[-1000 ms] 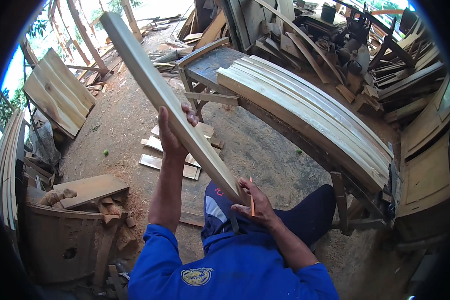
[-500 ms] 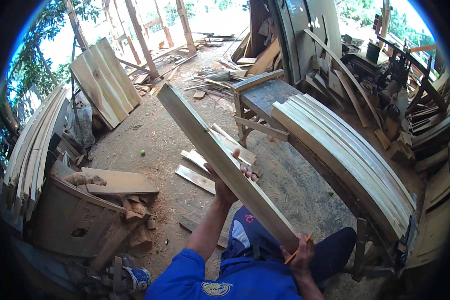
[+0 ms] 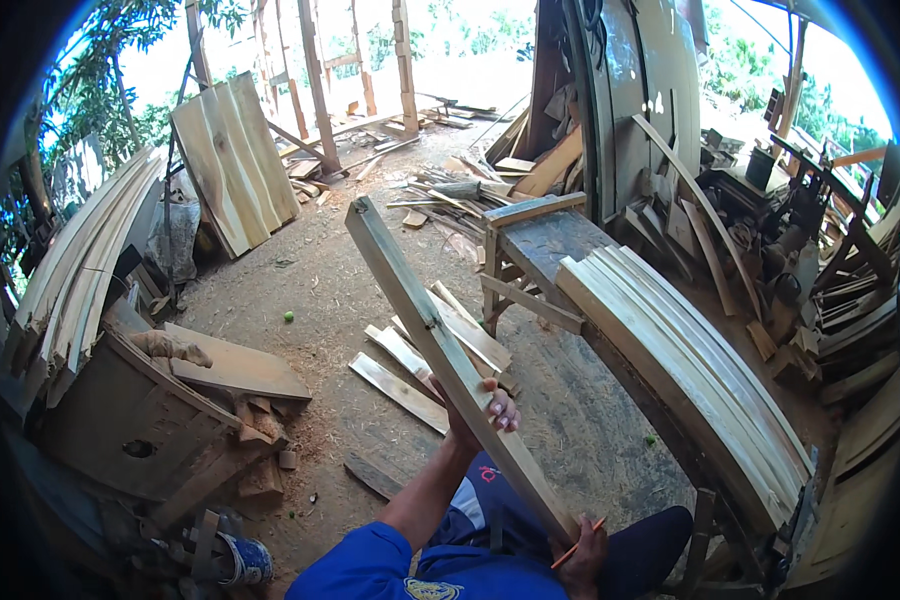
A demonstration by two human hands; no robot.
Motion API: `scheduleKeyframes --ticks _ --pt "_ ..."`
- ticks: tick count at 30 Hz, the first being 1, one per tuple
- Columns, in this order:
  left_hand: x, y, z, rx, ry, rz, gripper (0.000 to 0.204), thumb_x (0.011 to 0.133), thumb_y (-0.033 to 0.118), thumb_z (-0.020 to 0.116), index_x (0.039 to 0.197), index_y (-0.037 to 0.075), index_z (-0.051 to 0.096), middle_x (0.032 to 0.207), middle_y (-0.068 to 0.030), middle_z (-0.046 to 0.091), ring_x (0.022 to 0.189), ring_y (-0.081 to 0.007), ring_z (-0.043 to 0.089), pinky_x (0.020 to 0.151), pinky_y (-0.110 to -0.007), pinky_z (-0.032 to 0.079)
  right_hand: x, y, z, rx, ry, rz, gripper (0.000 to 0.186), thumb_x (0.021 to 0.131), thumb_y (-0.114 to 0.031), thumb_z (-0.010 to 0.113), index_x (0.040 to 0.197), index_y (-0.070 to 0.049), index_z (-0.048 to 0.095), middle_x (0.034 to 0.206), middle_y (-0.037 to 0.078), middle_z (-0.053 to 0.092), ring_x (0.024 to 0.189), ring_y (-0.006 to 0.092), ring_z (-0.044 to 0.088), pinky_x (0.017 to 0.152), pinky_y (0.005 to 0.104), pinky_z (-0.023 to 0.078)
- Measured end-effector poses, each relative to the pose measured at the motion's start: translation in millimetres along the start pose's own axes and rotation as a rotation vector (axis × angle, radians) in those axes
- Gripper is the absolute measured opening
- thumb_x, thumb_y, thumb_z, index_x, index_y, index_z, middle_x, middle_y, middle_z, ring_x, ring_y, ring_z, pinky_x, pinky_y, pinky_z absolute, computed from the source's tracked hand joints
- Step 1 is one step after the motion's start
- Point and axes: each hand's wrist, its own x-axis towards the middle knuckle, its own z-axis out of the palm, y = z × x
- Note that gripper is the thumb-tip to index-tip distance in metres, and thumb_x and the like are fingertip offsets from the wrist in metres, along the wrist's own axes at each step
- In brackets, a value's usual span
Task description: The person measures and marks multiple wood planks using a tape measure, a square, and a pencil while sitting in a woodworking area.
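Note:
A long wooden board (image 3: pixel 432 330) slants across the middle of the view, its far end raised above the ground. My left hand (image 3: pixel 482 412) is wrapped round it from beneath near the middle, fingertips showing over its right edge. At the near end my right hand (image 3: pixel 582 562) grips the board, with an orange pencil (image 3: pixel 576 545) also held among its fingers. Below the board, several cut planks (image 3: pixel 400 378) lie on the ground.
On the right a long workbench (image 3: pixel 545 240) bears a stack of boards (image 3: pixel 685 370). More boards (image 3: pixel 80 270) lean at the left, near a wide panel (image 3: pixel 235 165). Scrap wood (image 3: pixel 455 195) litters the ground behind. A white and blue bucket (image 3: pixel 250 560) stands at lower left.
The board has turned slightly about its length and its near end sits lower in view, with both hands still on it. The whole view has shifted a little.

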Motion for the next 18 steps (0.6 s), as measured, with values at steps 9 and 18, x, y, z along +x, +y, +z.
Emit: scheduleKeyframes --ticks 9,18 --pt "15 -17 2 0.13 -0.004 -0.04 0.105 0.08 0.097 0.018 0.135 0.021 0.065 0.085 -0.0022 0.055 0.078 -0.0221 0.055 0.079 -0.041 0.045 -14 22 13 0.048 -0.044 0.147 0.063 0.09 -0.036 0.075 0.137 0.0 0.055 0.12 0.036 0.06 0.107 0.0546 0.061 0.093 0.0556 0.051" --pt "37 -53 41 0.141 0.289 -0.02 0.101 0.072 0.1 0.034 0.121 0.016 0.063 0.088 -0.0061 0.056 0.085 -0.0244 0.057 0.084 -0.046 0.045 17 -19 -54 -0.174 0.232 -0.099 0.075 0.089 -0.037 0.076 0.147 -0.001 0.045 0.133 0.03 0.056 0.121 0.0542 0.052 0.103 0.0584 0.042"
